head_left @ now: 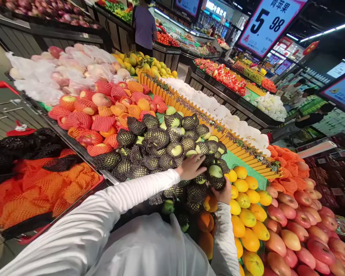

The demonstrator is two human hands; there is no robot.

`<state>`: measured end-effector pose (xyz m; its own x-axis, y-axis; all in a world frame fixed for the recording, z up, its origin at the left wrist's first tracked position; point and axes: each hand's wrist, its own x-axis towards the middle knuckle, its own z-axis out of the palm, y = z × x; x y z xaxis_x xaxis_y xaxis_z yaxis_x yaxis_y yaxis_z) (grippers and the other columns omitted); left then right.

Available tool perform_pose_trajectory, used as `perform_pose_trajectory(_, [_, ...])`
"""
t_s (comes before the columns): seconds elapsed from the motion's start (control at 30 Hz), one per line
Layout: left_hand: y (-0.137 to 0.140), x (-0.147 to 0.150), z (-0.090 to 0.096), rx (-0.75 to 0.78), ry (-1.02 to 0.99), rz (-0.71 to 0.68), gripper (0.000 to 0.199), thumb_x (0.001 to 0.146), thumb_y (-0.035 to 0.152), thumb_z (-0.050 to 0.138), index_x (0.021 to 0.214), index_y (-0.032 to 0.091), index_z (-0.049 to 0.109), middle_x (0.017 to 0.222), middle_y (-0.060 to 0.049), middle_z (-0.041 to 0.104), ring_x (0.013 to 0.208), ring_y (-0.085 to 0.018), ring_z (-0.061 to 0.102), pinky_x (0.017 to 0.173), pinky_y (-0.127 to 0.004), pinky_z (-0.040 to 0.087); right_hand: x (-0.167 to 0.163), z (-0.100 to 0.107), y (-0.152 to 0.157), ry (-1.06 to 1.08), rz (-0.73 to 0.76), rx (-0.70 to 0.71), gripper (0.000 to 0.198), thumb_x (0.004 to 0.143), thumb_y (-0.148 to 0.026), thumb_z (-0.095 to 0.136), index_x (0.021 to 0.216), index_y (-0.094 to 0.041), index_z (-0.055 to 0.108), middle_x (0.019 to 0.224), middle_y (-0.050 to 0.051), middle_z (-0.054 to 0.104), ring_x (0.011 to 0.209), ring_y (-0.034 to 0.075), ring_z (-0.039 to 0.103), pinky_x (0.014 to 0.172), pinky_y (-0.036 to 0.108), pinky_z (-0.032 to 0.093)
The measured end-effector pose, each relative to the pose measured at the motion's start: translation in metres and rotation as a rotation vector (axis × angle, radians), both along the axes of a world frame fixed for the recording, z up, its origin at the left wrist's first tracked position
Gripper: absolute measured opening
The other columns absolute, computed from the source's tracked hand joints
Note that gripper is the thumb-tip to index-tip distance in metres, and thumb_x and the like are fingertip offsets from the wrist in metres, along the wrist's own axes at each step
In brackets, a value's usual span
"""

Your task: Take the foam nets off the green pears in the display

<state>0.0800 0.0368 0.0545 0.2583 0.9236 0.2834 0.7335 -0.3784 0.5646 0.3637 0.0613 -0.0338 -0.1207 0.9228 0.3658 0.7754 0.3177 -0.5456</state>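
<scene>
A heap of green apples in black foam nets (153, 140) fills the middle of the fruit display. My left hand (190, 167) lies flat over the right part of this heap, fingers stretched out and touching the netted apples. To its right, my right hand (224, 193) is closed round the lower side of a green apple (215, 171) in a black net, whose pale green top shows through the opening. The right hand's fingers are partly hidden behind the fruit. Oranges (243, 195) sit just right of that hand.
Red and orange netted apples (103, 111) lie left of the green ones, and bare red apples (299, 222) lie far right. A slatted yellow divider (186, 105) runs behind. A cart (5, 103) and a crate of foam nets (46, 188) stand left. A person (144, 27) stands beyond.
</scene>
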Motion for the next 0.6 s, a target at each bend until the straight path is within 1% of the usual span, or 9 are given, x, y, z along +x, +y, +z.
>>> perform_pose_trajectory(0.07, [-0.040,0.005,-0.002,0.055,0.036,-0.211,0.065,0.095,0.056,0.045,0.146,0.016,0.043,0.149,-0.016,0.047,0.134,-0.032,0.044,0.110,-0.044,0.038,0.001,0.004,-0.003,-0.007,-0.027,-0.013,0.076,0.064,-0.052,0.068,0.126,-0.012,0.050,0.121,0.018,0.059,0.113,0.033,0.054,0.100,0.050,0.044])
perform_pose_trajectory(0.13, [-0.076,0.009,-0.011,0.073,0.150,-0.379,0.064,0.090,0.052,0.058,0.144,0.020,0.046,0.147,-0.015,0.050,0.130,-0.032,0.047,0.104,-0.045,0.042,0.001,0.011,-0.014,-0.011,-0.082,-0.023,0.074,0.063,-0.052,0.070,0.124,-0.013,0.052,0.117,0.016,0.060,0.109,0.032,0.055,0.096,0.050,0.045])
perform_pose_trajectory(0.2, [-0.102,0.011,-0.024,0.082,0.266,-0.443,0.064,0.085,0.039,0.067,0.143,0.021,0.046,0.153,-0.015,0.044,0.135,-0.032,0.045,0.103,-0.044,0.043,0.000,0.018,-0.030,-0.007,-0.131,-0.048,0.073,0.062,-0.052,0.072,0.122,-0.016,0.052,0.115,0.014,0.061,0.106,0.032,0.056,0.094,0.048,0.046])
perform_pose_trajectory(0.27, [-0.117,0.008,-0.035,0.088,0.319,-0.445,0.069,0.084,0.029,0.068,0.147,0.021,0.041,0.160,-0.014,0.034,0.143,-0.031,0.037,0.108,-0.043,0.040,-0.004,0.022,-0.046,0.007,-0.131,-0.141,0.072,0.061,-0.054,0.073,0.120,-0.018,0.053,0.112,0.012,0.062,0.102,0.031,0.059,0.090,0.047,0.048])
perform_pose_trajectory(0.33, [-0.123,0.001,-0.040,0.088,0.305,-0.449,0.071,0.087,0.029,0.064,0.152,0.020,0.034,0.163,-0.013,0.026,0.147,-0.030,0.030,0.113,-0.044,0.035,-0.011,0.022,-0.060,0.031,-0.113,-0.244,0.073,0.061,-0.055,0.073,0.120,-0.018,0.052,0.112,0.012,0.063,0.101,0.032,0.060,0.089,0.048,0.048])
perform_pose_trajectory(0.37, [-0.124,-0.004,-0.040,0.086,0.285,-0.450,0.070,0.090,0.030,0.060,0.153,0.020,0.032,0.164,-0.014,0.024,0.148,-0.030,0.029,0.115,-0.045,0.033,-0.015,0.021,-0.065,0.054,-0.112,-0.269,0.075,0.061,-0.055,0.073,0.121,-0.017,0.051,0.114,0.013,0.062,0.104,0.033,0.059,0.092,0.050,0.047])
perform_pose_trajectory(0.43, [-0.125,-0.015,-0.037,0.082,0.240,-0.424,0.065,0.094,0.031,0.054,0.153,0.019,0.032,0.164,-0.016,0.022,0.149,-0.031,0.026,0.118,-0.046,0.030,-0.023,0.016,-0.070,0.116,-0.130,-0.255,0.081,0.062,-0.054,0.072,0.127,-0.014,0.046,0.125,0.018,0.056,0.117,0.035,0.053,0.103,0.051,0.041])
perform_pose_trajectory(0.5, [-0.125,-0.028,-0.032,0.068,0.198,-0.341,0.059,0.095,0.030,0.050,0.151,0.019,0.037,0.163,-0.017,0.024,0.148,-0.031,0.026,0.118,-0.047,0.030,-0.027,0.011,-0.071,0.180,-0.147,-0.236,0.089,0.066,-0.057,0.070,0.134,-0.011,0.036,0.136,0.020,0.047,0.126,0.033,0.047,0.110,0.047,0.036])
perform_pose_trajectory(0.6, [-0.129,-0.053,-0.026,0.055,0.152,-0.161,0.050,0.097,0.029,0.047,0.145,0.019,0.046,0.160,-0.016,0.030,0.146,-0.031,0.029,0.118,-0.049,0.032,-0.025,0.007,-0.070,0.222,-0.152,-0.288,0.090,0.074,-0.063,0.062,0.139,-0.012,0.027,0.140,0.020,0.043,0.123,0.027,0.050,0.105,0.039,0.042])
